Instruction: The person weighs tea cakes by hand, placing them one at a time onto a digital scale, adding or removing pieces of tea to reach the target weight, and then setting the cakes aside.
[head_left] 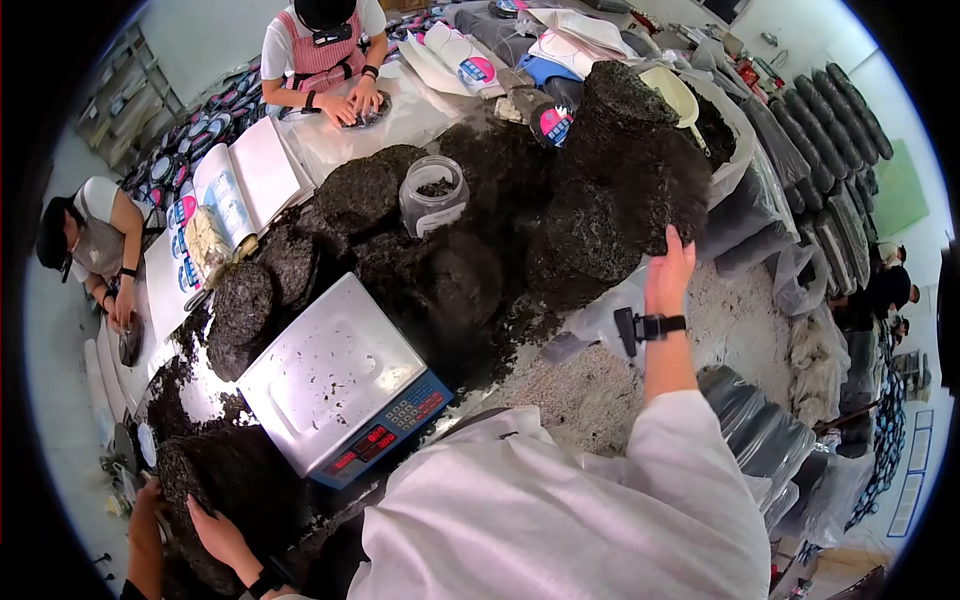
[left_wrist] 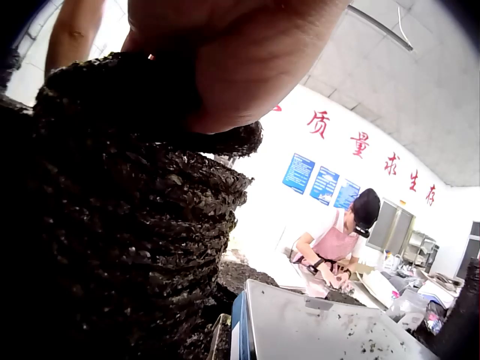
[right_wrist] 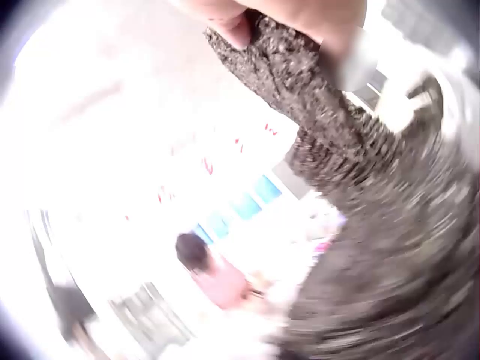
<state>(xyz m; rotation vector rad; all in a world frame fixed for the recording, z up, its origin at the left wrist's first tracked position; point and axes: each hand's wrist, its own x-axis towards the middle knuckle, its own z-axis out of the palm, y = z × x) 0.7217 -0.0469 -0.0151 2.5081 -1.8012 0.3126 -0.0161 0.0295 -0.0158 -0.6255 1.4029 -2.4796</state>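
My right hand (head_left: 670, 275) pinches the edge of a dark round dried seaweed cake (head_left: 672, 190), held beside a tall stack of such cakes (head_left: 590, 225). In the right wrist view my thumb (right_wrist: 238, 34) lies on one face of the tilted cake (right_wrist: 289, 71). At the lower left, my left hand (head_left: 222, 540) rests on another stack of seaweed cakes (head_left: 235, 480). The left wrist view shows my palm (left_wrist: 262, 67) over the top of this stack (left_wrist: 142, 217); the fingers are hidden there, and I cannot tell whether they grip a cake. Another person's hand (head_left: 147, 500) touches the same stack.
A scale (head_left: 335, 375) with lit red digits stands between the stacks, crumbs on its plate. Behind it are loose seaweed cakes (head_left: 360, 195) and a clear plastic jar (head_left: 435, 200). A white scoop (head_left: 672, 100) sits in a bag at the back right. Two people work across the table.
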